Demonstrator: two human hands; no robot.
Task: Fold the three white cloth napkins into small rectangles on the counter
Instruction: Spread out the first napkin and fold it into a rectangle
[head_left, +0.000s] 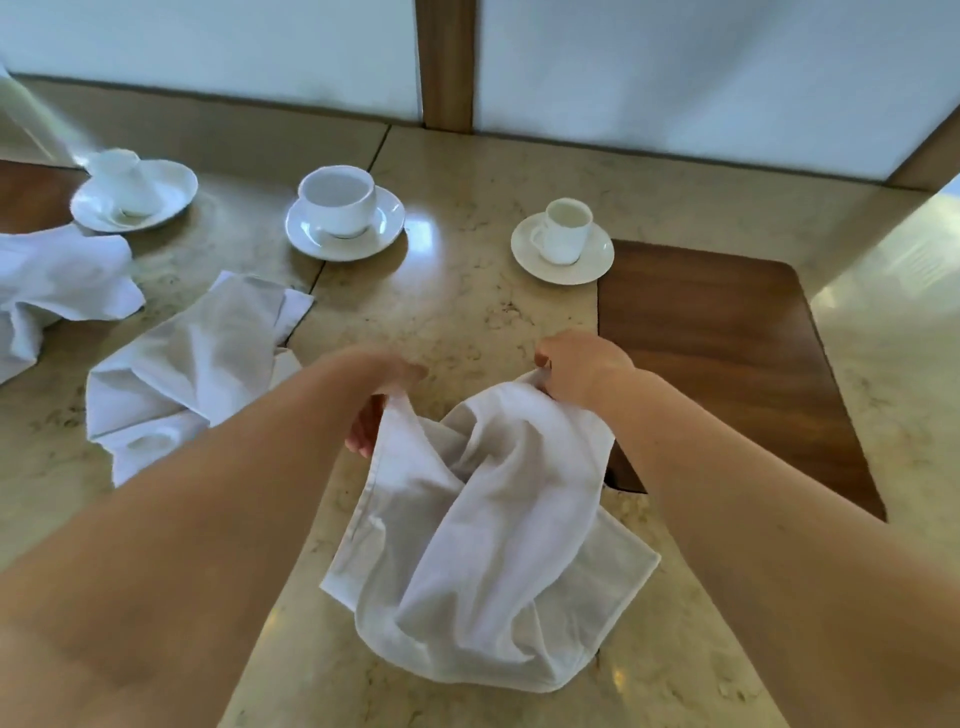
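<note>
A white cloth napkin hangs slack over the beige stone counter, its lower part resting on the surface. My left hand pinches its upper left corner. My right hand pinches the upper right corner, and the cloth sags between the two. A second napkin lies crumpled on the counter to the left. A third napkin lies bunched at the far left edge, partly cut off by the frame.
Three white cups on saucers stand along the back: one at the left, one in the middle, a smaller one at the right. A dark wooden inset lies right of my hands. Pale wall panels rise behind.
</note>
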